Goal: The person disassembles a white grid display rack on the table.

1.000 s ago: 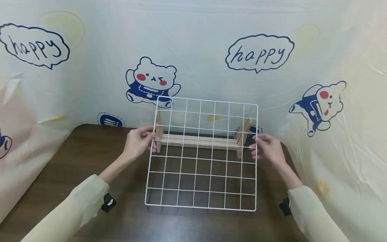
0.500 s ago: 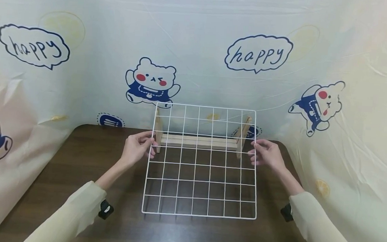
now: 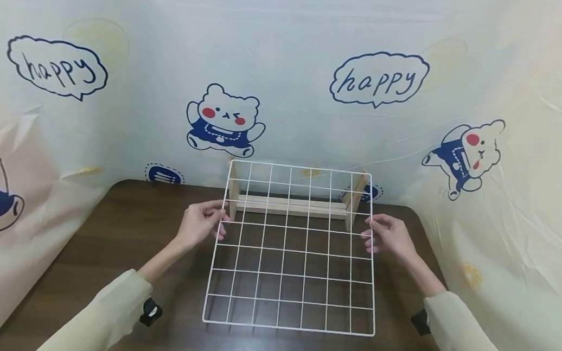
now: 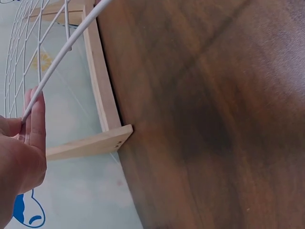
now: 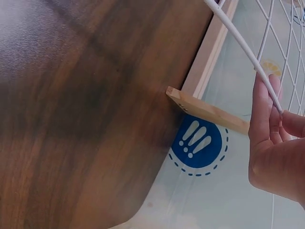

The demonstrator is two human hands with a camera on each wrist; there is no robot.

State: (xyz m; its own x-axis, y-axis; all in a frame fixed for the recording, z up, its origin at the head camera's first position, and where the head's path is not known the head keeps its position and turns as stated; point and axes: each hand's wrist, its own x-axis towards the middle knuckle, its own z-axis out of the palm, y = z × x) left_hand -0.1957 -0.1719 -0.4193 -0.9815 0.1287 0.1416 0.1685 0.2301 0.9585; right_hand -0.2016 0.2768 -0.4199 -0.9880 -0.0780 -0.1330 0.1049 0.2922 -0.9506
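Observation:
A white wire grid panel (image 3: 284,250) is held above the table between two hands in the head view. The left hand (image 3: 199,224) pinches its left edge rod between thumb and fingers; in the left wrist view that hand (image 4: 24,148) shows the rod between thumb and fingertips. On the opposite edge, the right hand (image 3: 388,237) pinches the rod likewise, and the right wrist view shows the same hand (image 5: 279,148) at it. Behind the panel stands a pale wooden frame (image 3: 291,207) with two upright side boards and a long crossbar, seen partly through the wires.
The dark brown wooden table (image 3: 109,250) has the wooden frame along its back edge. A pale printed curtain (image 3: 298,73) with cartoon bears and "happy" bubbles hangs behind and at both sides. Dark wrist cameras (image 3: 151,312) sit at the sleeve cuffs.
Both hands have lowered the grid panel and brought it nearer the body; its top edge has dropped and its bottom edge lies lower in the head view. The wooden frame stays put.

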